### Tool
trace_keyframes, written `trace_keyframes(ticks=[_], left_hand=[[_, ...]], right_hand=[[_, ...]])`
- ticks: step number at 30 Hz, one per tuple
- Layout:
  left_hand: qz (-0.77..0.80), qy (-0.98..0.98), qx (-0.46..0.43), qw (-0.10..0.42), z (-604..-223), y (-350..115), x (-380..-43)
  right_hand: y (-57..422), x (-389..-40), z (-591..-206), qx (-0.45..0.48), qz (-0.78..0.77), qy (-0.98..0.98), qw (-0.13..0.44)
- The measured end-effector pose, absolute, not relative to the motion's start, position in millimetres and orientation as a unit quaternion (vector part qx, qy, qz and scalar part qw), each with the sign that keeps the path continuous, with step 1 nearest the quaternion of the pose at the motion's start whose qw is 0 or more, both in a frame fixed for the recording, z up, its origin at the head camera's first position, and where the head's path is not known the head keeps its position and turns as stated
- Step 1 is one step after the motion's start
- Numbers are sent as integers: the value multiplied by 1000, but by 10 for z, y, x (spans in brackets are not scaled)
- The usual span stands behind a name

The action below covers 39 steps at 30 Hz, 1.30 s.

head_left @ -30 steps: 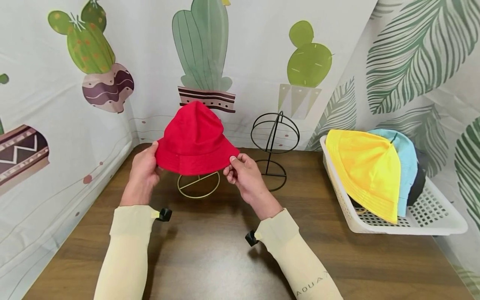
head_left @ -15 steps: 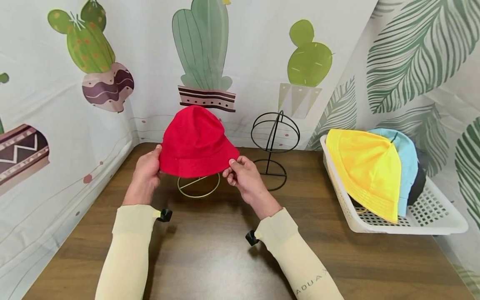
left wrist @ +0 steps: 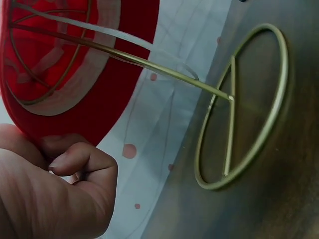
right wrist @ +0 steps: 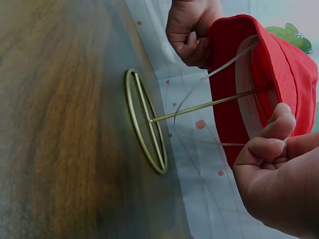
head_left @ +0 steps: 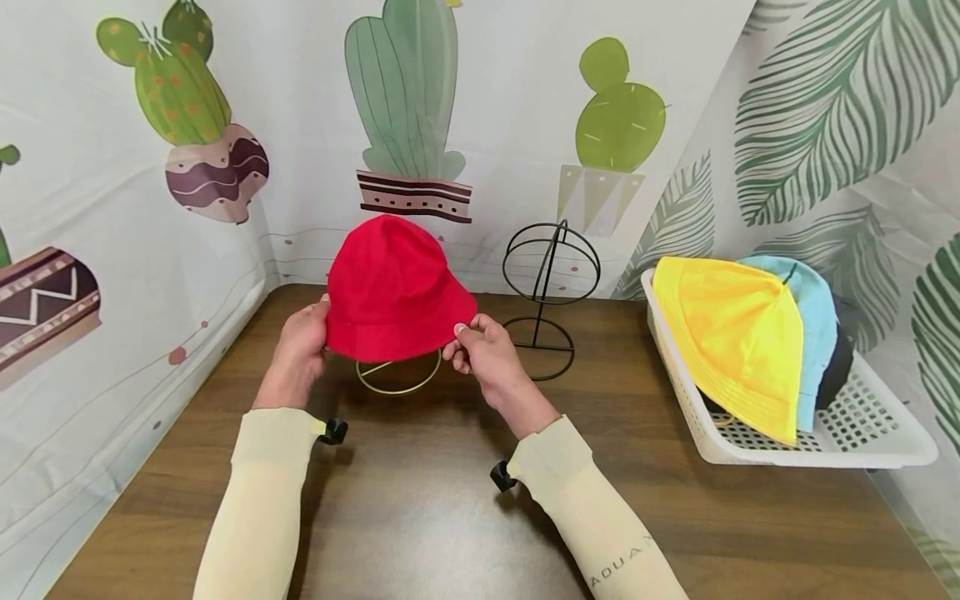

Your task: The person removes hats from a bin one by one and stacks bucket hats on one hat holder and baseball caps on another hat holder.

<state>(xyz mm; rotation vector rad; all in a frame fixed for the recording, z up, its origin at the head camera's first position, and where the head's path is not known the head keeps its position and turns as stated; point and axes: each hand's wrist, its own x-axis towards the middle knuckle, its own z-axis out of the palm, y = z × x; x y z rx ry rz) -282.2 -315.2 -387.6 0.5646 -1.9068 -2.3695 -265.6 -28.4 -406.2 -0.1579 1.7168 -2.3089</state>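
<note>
A red bucket hat (head_left: 393, 292) sits over the top of a gold wire hat stand (head_left: 397, 387), whose round base rests on the table. My left hand (head_left: 302, 343) grips the brim at its left side. On the right, my right hand (head_left: 486, 354) pinches the brim between thumb and fingers. From below, in the left wrist view, the stand's gold rod (left wrist: 149, 64) runs up inside the hat, and part of its ring shows against the lining. A thin pale strap (right wrist: 192, 92) loops down from the hat's inside in the right wrist view.
A black wire hat stand (head_left: 538, 321) stands right of the red hat. At the right, a white plastic basket (head_left: 885, 442) holds a yellow hat (head_left: 731, 342), a light blue hat (head_left: 813, 333) and something dark. Printed cloth (head_left: 495, 108) hangs behind the wooden table (head_left: 420, 517).
The red hat has come down further over the gold stand and straightened slightly. Both hands have moved down with it, the left one also a little to the right.
</note>
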Motion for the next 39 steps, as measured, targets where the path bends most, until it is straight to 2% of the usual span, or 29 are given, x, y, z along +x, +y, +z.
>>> trace_keyframes(ticks=[14, 24, 39], left_hand=[[-768, -611, 191, 1, -4041, -3172, -2850], [-761, -620, 190, 15, -4273, -3225, -2973], [-761, -617, 200, 11, -4251, -3232, -2975]], right_hand=[[-294, -2732, -4255, -35, -779, 610, 139], [-283, -2755, -4337, -41, -766, 626, 140], [-266, -2734, -4349, -53, -756, 637, 143]])
